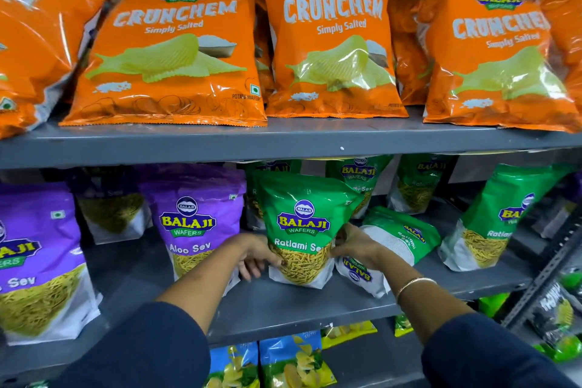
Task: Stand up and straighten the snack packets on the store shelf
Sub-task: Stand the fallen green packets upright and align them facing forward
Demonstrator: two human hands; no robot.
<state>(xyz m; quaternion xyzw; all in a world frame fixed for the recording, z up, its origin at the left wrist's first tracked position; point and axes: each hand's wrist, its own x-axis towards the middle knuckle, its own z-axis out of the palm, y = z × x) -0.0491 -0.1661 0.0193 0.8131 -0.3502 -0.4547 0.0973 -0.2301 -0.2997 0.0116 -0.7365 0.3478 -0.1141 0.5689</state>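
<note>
shelf (283, 302); hands on green packet (302, 217)

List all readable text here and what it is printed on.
"BALAJI WAFERS", "CRUNCHEM", "Simply Salted": orange packets, upper shelf.
"BALAJI WAFERS", "Aloo Sev": purple packet.
"BALAJI WAFERS", "Ratlami Se", last letter hidden: green packet held by left hand and right hand.
Fine print, bottom-shelf packets: unreadable.

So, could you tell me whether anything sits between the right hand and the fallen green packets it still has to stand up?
Nothing visible does. The right hand grips the upright Ratlami Sev packet together with the left hand, and the fallen green packets lie directly beside and under that hand on the shelf.
</note>
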